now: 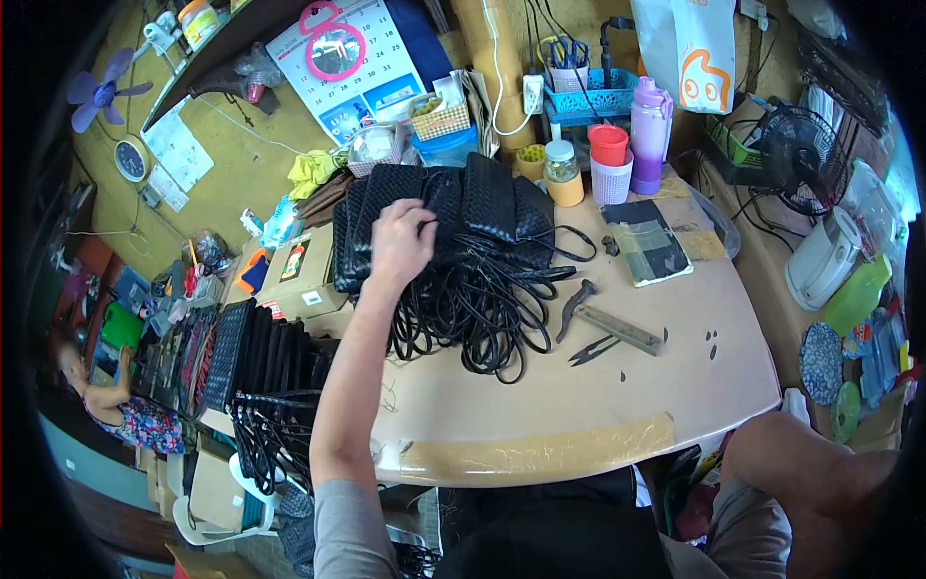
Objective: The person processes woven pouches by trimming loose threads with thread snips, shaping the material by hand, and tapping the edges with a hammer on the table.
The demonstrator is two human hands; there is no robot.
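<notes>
My left hand (403,241) is over a pile of black woven bags (490,198), its fingers curled in. Whether it grips part of a bag is hidden. Thin black straps (482,309) spill from the pile in loops toward the table's front. To the right of the straps lie a hammer (571,309) with a flat wooden handle (622,331) and a pair of thread snips (596,351). My right hand is out of the picture.
A dark-covered notebook (644,241), a purple bottle (650,135), a red-topped cup (610,164) and a jar (563,174) stand at the back right. More black bags (256,357) are stacked at left by a cardboard box (301,275). Another person (121,400) sits far left.
</notes>
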